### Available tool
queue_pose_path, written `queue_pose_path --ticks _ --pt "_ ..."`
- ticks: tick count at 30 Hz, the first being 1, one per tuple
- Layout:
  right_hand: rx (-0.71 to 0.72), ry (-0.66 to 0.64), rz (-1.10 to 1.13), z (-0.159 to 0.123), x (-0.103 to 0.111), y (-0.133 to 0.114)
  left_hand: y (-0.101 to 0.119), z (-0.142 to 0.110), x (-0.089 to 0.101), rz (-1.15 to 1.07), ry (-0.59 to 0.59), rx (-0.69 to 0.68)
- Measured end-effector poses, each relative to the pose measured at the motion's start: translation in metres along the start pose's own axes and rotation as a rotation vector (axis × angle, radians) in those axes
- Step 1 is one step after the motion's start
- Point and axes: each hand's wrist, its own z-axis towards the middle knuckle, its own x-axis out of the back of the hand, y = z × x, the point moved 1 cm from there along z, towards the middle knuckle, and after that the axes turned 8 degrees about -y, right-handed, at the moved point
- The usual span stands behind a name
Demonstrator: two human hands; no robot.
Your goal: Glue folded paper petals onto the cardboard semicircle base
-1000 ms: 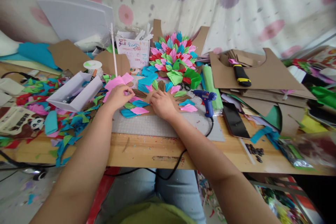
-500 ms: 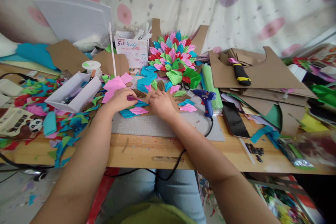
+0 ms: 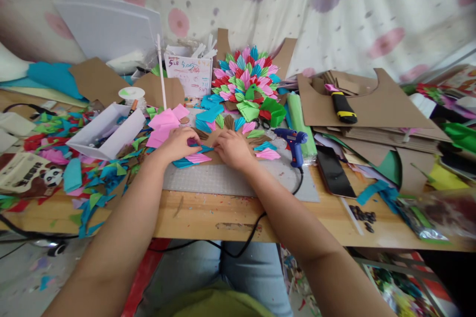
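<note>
My left hand point(image 3: 181, 143) is curled at the left side of a brown cardboard piece point(image 3: 213, 137), with thumb and fingers closed on a pink pleated paper leaf that is mostly covered. Right beside it, my right hand point(image 3: 235, 148) bears down on the cardboard with bent fingers held together. Whatever lies under those fingertips is hidden. Around the cardboard's edge fan pleated paper leaves: a blue leaf point(image 3: 266, 146), a pink leaf point(image 3: 199, 158), a brown leaf point(image 3: 229, 123) and several others. All of it rests on a grey cutting mat point(image 3: 208, 181).
A blue glue gun point(image 3: 295, 144) stands to the right, its cord running off the table edge. Nearby lie a phone point(image 3: 335, 171) and a yellow-black cutter point(image 3: 342, 107) on stacked cardboard. Leftward are a white box point(image 3: 106, 131) and paper scraps. A colourful paper peacock point(image 3: 247, 77) stands behind.
My left hand has moved slightly right and down, closer to my right hand. My right hand has stayed on the cardboard, its fingers shifting a little. The view moved slightly.
</note>
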Motion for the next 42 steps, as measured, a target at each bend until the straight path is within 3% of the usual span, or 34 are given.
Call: queue_pose_path --ticks 9,20,25,32,42 --pt "-0.008 0.052 0.07 0.002 -0.005 0.003 0.003 0.001 -0.002 -0.018 0.034 -0.014" --pt "-0.011 0.045 0.086 0.003 -0.004 0.002 0.008 0.002 -0.004 0.016 -0.024 0.013" --pt "-0.027 0.04 0.068 0.003 -0.003 0.001 0.005 0.002 0.001 0.0 0.035 0.012" --pt "-0.027 0.01 0.057 0.005 -0.006 0.001 -0.024 -0.005 0.022 -0.061 0.264 0.235" --pt "-0.049 0.02 0.047 0.003 -0.004 -0.001 -0.017 -0.006 0.024 -0.062 0.216 0.276"
